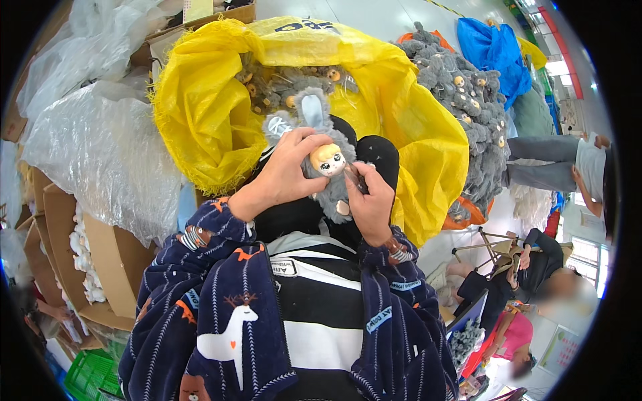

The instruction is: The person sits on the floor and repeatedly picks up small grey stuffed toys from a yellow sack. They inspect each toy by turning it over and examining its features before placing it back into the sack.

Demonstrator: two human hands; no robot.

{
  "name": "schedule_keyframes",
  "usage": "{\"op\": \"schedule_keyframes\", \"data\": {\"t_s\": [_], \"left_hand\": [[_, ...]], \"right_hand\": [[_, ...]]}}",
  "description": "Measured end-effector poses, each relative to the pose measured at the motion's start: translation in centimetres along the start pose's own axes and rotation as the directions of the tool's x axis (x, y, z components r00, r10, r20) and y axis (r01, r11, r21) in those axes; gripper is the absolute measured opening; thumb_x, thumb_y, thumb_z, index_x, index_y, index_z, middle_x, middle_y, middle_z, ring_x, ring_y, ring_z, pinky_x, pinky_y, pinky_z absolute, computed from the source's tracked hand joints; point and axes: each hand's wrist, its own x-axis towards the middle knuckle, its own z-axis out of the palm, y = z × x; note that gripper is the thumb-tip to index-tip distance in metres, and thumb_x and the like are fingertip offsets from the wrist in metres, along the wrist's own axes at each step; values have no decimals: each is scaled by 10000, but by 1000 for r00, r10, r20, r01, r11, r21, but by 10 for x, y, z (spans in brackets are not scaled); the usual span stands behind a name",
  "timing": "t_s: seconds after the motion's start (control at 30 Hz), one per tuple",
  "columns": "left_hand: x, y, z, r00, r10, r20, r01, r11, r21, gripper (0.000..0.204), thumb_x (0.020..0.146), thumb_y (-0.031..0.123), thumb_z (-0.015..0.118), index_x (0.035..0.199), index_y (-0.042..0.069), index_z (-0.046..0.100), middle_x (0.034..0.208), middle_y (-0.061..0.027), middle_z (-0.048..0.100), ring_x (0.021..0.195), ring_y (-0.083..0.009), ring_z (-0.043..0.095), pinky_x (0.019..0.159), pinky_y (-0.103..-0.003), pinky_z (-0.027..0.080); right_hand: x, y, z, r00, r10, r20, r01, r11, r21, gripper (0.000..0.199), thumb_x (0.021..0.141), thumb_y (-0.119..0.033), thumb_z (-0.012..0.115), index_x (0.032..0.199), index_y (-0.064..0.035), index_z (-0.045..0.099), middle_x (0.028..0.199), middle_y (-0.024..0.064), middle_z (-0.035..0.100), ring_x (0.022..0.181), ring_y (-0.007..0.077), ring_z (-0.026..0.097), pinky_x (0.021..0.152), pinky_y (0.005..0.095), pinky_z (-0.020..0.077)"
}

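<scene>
A grey plush bunny doll with long ears, a blond fringe and a painted face lies over my knees. My left hand is wrapped round its head from the left, thumb and fingers at either side of the face. On the other side my right hand pinches at the edge of the hood beside the doll's cheek; anything small between those fingertips is too fine to make out. Just beyond my knees a yellow woven sack gapes, with several more grey dolls inside.
A big heap of grey dolls rises at the right, near a blue bag. Clear plastic sheeting covers the left side, above cardboard boxes with white items. Several people sit or stand at the right. A green crate is at lower left.
</scene>
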Motion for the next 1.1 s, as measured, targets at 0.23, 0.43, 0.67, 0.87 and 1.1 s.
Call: {"op": "schedule_keyframes", "data": {"t_s": [0.23,0.43,0.67,0.87,1.1], "left_hand": [[1,-7,-2,994,23,-109,-15,997,72,605,619,172,714,1180,105,497,1198,-220,419,1086,-389,421,931,-421,363],[11,-21,4,999,-34,-23,34,999,-1,634,639,206,724,1215,122,472,1202,-216,412,1118,-376,424,953,-391,349],[9,-22,2,997,-60,54,60,998,-3,691,641,154,726,1263,143,426,1235,-229,372,1141,-391,393,965,-399,333],[10,-18,6,994,-77,81,77,997,9,740,628,95,718,1288,150,388,1262,-241,337,1170,-412,356,980,-424,312],[9,-10,10,985,-157,76,156,988,23,760,628,68,711,1298,150,362,1276,-253,319,1190,-422,336,992,-427,304]], "right_hand": [[22,21,24,988,147,-47,-128,948,290,147,823,-78,621,921,26,589,731,28,597,656,43,505,599,198,429],[31,21,9,977,149,-153,-117,973,201,139,829,-88,617,918,18,598,726,48,603,631,59,509,591,201,431],[18,-10,3,993,12,121,1,994,-105,184,707,-54,659,884,-27,614,784,103,604,672,240,595,602,276,464],[20,-5,6,982,11,189,26,980,-196,162,707,-131,673,842,-50,634,757,88,590,671,261,591,571,312,455],[20,-7,12,987,35,155,3,971,-239,139,698,-127,664,808,-51,629,753,92,589,679,275,588,577,322,457]]}}
